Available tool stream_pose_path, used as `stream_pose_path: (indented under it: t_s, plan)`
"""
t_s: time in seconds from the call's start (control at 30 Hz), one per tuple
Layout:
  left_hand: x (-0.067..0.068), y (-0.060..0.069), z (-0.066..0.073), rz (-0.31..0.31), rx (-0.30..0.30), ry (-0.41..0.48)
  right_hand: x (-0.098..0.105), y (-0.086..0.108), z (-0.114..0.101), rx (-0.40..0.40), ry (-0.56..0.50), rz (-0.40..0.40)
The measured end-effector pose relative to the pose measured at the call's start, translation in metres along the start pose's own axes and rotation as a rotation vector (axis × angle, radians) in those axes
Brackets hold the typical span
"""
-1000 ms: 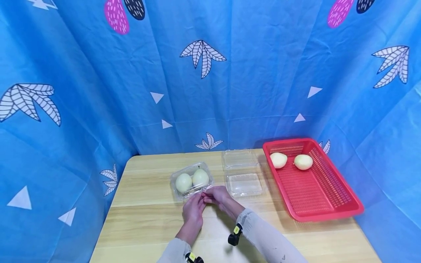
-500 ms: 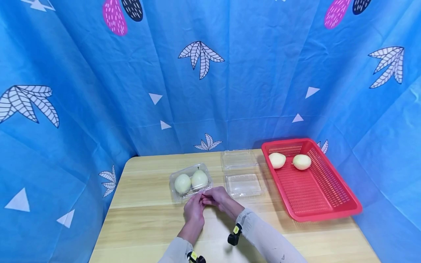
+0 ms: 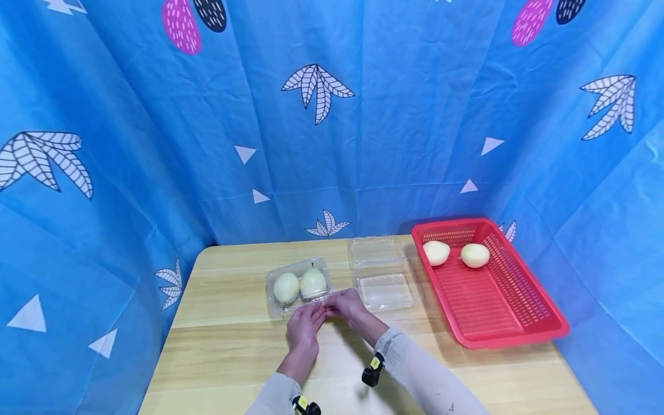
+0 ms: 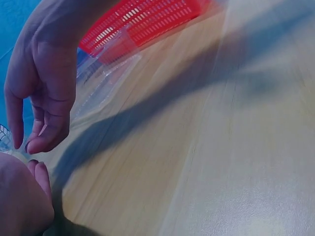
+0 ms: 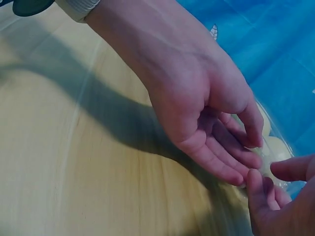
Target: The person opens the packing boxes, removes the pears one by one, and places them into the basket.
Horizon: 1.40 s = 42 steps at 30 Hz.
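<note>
Hands (image 3: 302, 329) (image 3: 347, 305) edged apart along clear, rectangular plastic box (image 3: 290, 268).

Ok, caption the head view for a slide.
Two pale fruits in a clear box, both hands at its near edge.

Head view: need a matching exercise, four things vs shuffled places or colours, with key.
1. red basket
2. open clamshell
3. packed clamshell
4. curtain

A. blue with leaf prints
B. at the left hand and right hand
C. right side of the table
D. between two other listed things on the tabletop

Pairs: 1-C; 2-D; 3-B; 4-A
</note>
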<state>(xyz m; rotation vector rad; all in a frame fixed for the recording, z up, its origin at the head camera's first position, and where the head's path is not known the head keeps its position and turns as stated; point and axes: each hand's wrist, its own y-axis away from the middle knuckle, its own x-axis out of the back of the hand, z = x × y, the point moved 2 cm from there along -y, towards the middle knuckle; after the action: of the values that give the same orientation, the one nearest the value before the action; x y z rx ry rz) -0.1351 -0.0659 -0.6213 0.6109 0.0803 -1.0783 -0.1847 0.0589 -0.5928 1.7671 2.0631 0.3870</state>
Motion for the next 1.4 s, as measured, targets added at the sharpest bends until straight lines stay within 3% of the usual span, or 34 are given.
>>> stream_pose_path:
  t_s: [0.67, 0.9, 1.4]
  plan:
    - [0.005, -0.007, 0.014, -0.036, 0.028, 0.044, 0.001, 0.000, -0.004, 0.101, 0.182, 0.159]
    - [0.009, -0.007, 0.017, -0.040, 0.040, 0.059, 0.003, -0.001, -0.010, 0.132, 0.183, 0.151]
    - [0.018, -0.013, 0.022, -0.093, 0.070, 0.035, 0.004, -0.007, -0.020, 0.090, 0.200, 0.148]
